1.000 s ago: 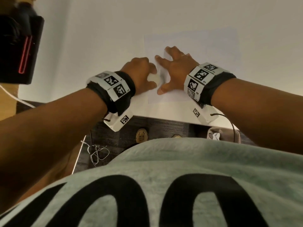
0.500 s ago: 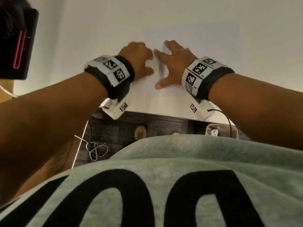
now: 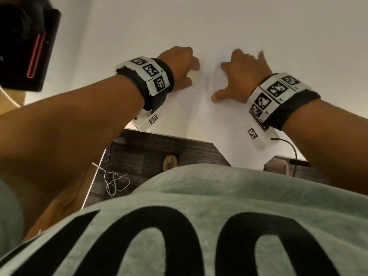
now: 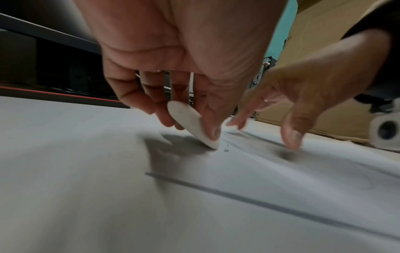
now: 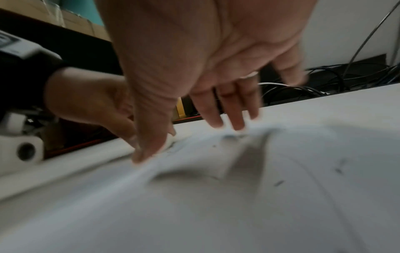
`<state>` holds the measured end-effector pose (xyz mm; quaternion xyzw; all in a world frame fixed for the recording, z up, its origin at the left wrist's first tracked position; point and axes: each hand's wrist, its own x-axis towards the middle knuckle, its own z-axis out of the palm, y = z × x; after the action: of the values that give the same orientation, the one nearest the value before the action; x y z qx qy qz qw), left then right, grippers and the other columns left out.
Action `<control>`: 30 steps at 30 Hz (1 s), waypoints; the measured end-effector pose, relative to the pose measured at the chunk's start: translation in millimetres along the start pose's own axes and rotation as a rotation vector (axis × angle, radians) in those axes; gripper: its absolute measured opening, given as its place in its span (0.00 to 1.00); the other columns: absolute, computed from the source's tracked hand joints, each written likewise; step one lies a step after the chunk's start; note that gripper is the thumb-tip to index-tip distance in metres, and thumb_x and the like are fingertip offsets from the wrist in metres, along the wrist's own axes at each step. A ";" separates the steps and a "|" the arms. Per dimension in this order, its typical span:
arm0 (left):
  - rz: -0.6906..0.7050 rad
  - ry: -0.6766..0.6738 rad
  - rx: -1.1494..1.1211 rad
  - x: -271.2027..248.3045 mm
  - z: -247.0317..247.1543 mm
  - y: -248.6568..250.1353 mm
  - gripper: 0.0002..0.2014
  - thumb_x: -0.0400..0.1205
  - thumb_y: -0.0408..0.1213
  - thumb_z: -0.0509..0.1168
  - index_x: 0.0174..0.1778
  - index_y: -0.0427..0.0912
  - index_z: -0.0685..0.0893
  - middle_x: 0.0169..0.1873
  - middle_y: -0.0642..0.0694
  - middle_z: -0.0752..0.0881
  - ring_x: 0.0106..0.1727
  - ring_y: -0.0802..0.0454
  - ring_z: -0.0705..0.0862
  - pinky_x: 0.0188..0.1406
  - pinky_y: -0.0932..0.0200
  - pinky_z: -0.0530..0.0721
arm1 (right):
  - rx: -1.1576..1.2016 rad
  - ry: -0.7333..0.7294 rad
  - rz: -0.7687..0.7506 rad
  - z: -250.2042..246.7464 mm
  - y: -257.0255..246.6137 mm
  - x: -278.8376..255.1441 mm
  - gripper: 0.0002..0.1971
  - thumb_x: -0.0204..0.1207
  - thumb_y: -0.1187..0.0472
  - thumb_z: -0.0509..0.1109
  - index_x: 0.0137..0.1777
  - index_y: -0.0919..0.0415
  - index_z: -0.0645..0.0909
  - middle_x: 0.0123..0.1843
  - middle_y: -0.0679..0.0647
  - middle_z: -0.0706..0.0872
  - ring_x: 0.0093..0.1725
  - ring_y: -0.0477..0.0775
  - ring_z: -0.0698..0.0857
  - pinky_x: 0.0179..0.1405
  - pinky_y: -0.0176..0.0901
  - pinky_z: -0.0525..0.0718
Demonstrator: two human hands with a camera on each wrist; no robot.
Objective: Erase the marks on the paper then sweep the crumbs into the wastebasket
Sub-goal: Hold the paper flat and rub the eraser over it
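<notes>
— White eraser (image 4: pixel 192 123), is that what the left hand (image 3: pixel 179 64) is pinching?

— Yes, thumb on one side and fingers on the other, and its lower tip is pressing down on the paper (image 3: pixel 201 108) at the centre of the head view. In the left wrist view the eraser is sitting mid-frame, tilted.

— And the right hand (image 3: pixel 242 76)?

— It is lying spread on the sheet just right of the eraser, fingers straight, grasping nothing. Its thumb is pointing toward the lower left. The fingertips are blurring, so I cannot say more about them.

— Where is the paper lying?

— On the table (image 3: pixel 258 22), turned at an angle, with one corner hanging past the near edge toward the person's shirt (image 3: pixel 199 226). It is buckling a little between the two hands.

— Any crumbs?

— A few dark specks (image 4: pixel 226 150) are lying on the sheet just right of the eraser tip, and more (image 5: pixel 278 183) are showing at the right of the right wrist view.
</notes>
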<state>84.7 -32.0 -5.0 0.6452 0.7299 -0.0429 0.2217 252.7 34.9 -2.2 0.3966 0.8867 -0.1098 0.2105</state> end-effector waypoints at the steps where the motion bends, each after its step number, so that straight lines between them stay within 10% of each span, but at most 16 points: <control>1: 0.006 0.000 0.005 0.3 -0.9 1.0 0.23 0.79 0.41 0.67 0.71 0.45 0.76 0.65 0.39 0.74 0.68 0.38 0.72 0.62 0.49 0.70 | 0.072 0.026 -0.059 1.2 -0.1 3.0 0.44 0.66 0.35 0.75 0.76 0.60 0.70 0.74 0.62 0.68 0.72 0.67 0.73 0.79 0.65 0.61; 11: -0.032 -0.009 -0.037 -9.2 7.8 6.8 0.24 0.79 0.46 0.67 0.70 0.44 0.77 0.64 0.41 0.77 0.66 0.40 0.75 0.58 0.51 0.73 | 0.152 -0.053 -0.140 20.9 -3.3 25.7 0.55 0.64 0.34 0.77 0.86 0.45 0.50 0.85 0.53 0.49 0.84 0.60 0.54 0.80 0.53 0.62; 30: -0.090 0.031 -0.064 -3.1 8.7 21.1 0.23 0.79 0.46 0.66 0.70 0.44 0.77 0.65 0.42 0.76 0.68 0.43 0.73 0.59 0.53 0.72 | 0.062 -0.037 -0.121 15.4 -4.2 30.3 0.58 0.63 0.29 0.73 0.86 0.47 0.46 0.85 0.59 0.49 0.84 0.66 0.52 0.81 0.62 0.60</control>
<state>107.5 -34.4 -6.9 0.6047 0.7626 -0.0196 0.2288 235.9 46.5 -29.7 0.3465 0.9013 -0.1569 0.2074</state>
